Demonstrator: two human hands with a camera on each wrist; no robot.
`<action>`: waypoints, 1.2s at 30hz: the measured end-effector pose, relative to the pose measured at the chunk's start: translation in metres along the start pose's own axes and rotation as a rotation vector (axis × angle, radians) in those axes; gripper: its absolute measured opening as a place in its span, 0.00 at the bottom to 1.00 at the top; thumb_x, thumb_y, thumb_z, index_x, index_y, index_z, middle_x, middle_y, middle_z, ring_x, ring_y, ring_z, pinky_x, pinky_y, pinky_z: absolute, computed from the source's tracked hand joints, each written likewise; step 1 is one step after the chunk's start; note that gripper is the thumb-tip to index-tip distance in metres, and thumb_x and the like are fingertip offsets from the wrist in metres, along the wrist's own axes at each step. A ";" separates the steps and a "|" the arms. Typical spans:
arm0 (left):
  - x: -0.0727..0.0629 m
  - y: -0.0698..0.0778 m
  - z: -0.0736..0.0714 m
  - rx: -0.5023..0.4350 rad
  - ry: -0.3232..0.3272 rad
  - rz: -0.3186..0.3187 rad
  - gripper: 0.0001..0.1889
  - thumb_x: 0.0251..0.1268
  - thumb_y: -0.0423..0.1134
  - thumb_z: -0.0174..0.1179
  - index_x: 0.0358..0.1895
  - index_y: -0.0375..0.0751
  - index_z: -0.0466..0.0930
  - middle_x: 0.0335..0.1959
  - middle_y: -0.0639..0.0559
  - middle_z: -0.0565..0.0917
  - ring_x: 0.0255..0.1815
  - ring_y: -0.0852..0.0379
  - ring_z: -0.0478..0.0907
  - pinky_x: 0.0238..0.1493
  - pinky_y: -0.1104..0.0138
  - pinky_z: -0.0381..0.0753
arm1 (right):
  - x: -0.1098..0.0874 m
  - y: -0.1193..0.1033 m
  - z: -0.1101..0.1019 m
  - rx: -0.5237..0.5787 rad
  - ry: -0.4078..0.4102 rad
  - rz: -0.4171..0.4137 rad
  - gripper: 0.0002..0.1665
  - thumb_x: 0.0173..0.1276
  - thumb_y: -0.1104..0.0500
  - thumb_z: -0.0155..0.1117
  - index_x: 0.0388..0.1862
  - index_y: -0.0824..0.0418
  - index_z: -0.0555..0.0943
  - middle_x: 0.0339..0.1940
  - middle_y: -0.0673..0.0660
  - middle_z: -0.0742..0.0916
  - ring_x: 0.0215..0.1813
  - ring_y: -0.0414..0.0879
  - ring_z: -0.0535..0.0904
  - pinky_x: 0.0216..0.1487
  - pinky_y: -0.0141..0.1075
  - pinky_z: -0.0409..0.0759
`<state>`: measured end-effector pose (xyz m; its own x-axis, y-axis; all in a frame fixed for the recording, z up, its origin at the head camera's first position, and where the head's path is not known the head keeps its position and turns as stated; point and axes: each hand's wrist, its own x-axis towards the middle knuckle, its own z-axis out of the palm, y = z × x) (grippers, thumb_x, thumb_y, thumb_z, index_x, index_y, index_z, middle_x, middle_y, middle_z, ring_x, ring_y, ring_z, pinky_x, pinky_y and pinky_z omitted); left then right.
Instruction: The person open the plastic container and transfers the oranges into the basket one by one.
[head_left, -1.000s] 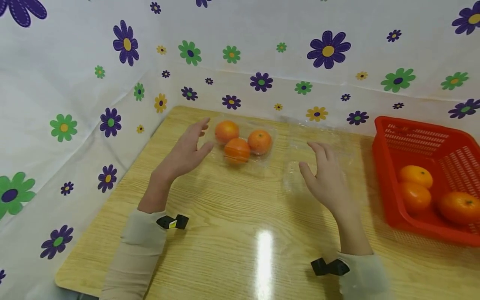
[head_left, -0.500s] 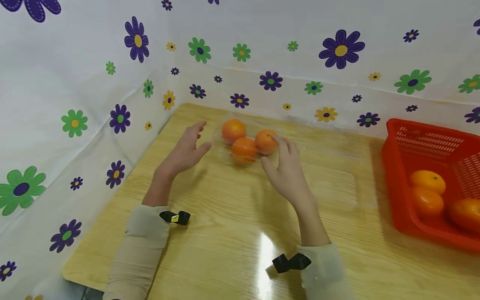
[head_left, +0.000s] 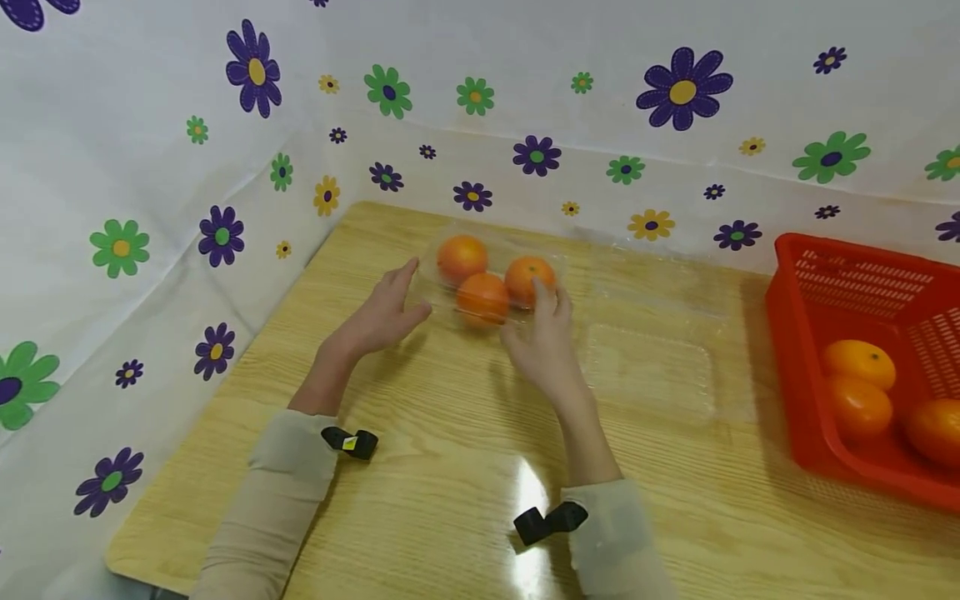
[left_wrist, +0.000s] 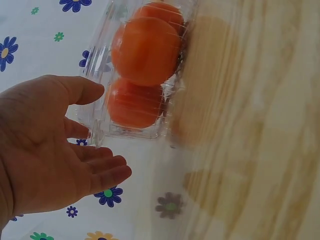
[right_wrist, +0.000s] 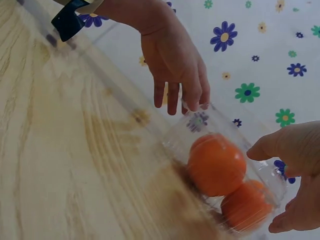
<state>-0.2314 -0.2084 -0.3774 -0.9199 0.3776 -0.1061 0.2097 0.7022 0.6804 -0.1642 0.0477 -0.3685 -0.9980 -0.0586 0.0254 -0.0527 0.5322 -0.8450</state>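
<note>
Three oranges [head_left: 483, 300] sit in a clear plastic clamshell box [left_wrist: 142, 134] near the back of the table. My left hand [head_left: 382, 312] is at the box's left end, fingers spread and relaxed. In the left wrist view its thumb lies close against the box edge; whether it touches is unclear. My right hand [head_left: 545, 346] is at the right end, thumb in front and fingers by the right orange. In the right wrist view, its thumb and fingers [right_wrist: 295, 210] stand apart at that end without a visible pinch. Contact there is hard to tell.
Another clear plastic clamshell [head_left: 652, 367] lies opened out on the wooden table [head_left: 420, 500], right of the filled box. A red plastic basket [head_left: 795, 367] with several oranges [head_left: 858, 404] stands at the far right. A flower-patterned cloth [head_left: 570, 100] hangs behind and at the left.
My right hand has moved left from over the opened clamshell to the right end of the filled box. My left hand has stayed by the left end, shifting slightly. The oranges stay in the box.
</note>
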 end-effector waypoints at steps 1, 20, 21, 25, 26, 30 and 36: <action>0.001 -0.001 0.001 0.002 -0.002 0.001 0.41 0.75 0.45 0.48 0.80 0.35 0.35 0.79 0.31 0.45 0.79 0.37 0.46 0.76 0.45 0.50 | 0.000 0.001 0.001 0.006 -0.002 0.003 0.48 0.68 0.55 0.60 0.81 0.60 0.48 0.78 0.74 0.42 0.78 0.72 0.45 0.70 0.63 0.61; -0.001 -0.002 0.004 -0.085 0.038 0.006 0.37 0.75 0.42 0.50 0.78 0.29 0.45 0.75 0.33 0.57 0.66 0.38 0.66 0.64 0.46 0.70 | 0.007 0.023 0.016 0.252 0.097 -0.038 0.55 0.68 0.63 0.62 0.81 0.63 0.37 0.81 0.65 0.52 0.81 0.56 0.45 0.78 0.52 0.44; -0.001 -0.002 0.005 -0.085 0.040 0.007 0.37 0.75 0.42 0.51 0.78 0.28 0.45 0.74 0.32 0.57 0.66 0.38 0.66 0.64 0.46 0.70 | 0.008 0.023 0.017 0.255 0.102 -0.060 0.54 0.68 0.64 0.61 0.81 0.63 0.39 0.80 0.65 0.55 0.81 0.56 0.47 0.78 0.52 0.45; -0.004 0.001 0.005 -0.073 0.042 0.003 0.37 0.74 0.41 0.51 0.77 0.26 0.46 0.74 0.31 0.58 0.66 0.37 0.66 0.65 0.46 0.69 | 0.006 0.023 0.019 0.210 0.107 -0.020 0.53 0.69 0.62 0.59 0.81 0.65 0.38 0.80 0.67 0.51 0.81 0.59 0.47 0.78 0.53 0.47; -0.004 0.002 0.005 -0.061 0.041 0.006 0.37 0.74 0.41 0.51 0.76 0.25 0.47 0.73 0.30 0.58 0.66 0.37 0.66 0.66 0.46 0.68 | 0.005 0.023 0.019 0.194 0.109 -0.002 0.53 0.70 0.61 0.59 0.81 0.66 0.37 0.80 0.68 0.50 0.80 0.60 0.46 0.77 0.53 0.48; -0.005 0.004 0.006 -0.016 0.029 0.018 0.36 0.74 0.40 0.51 0.75 0.22 0.48 0.72 0.27 0.58 0.68 0.36 0.64 0.70 0.46 0.64 | 0.004 0.022 0.021 0.133 0.113 0.064 0.53 0.72 0.58 0.56 0.79 0.70 0.34 0.79 0.72 0.42 0.80 0.65 0.44 0.77 0.54 0.49; -0.006 0.006 0.007 0.034 0.013 0.019 0.37 0.75 0.42 0.51 0.74 0.23 0.46 0.72 0.26 0.57 0.72 0.36 0.60 0.72 0.46 0.60 | 0.002 0.020 0.022 0.064 0.148 0.037 0.52 0.72 0.60 0.55 0.81 0.64 0.32 0.80 0.72 0.45 0.76 0.68 0.55 0.74 0.55 0.58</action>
<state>-0.2226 -0.2023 -0.3780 -0.9199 0.3831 -0.0835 0.2382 0.7151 0.6572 -0.1666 0.0392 -0.3970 -0.9938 0.0876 0.0679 -0.0181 0.4762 -0.8792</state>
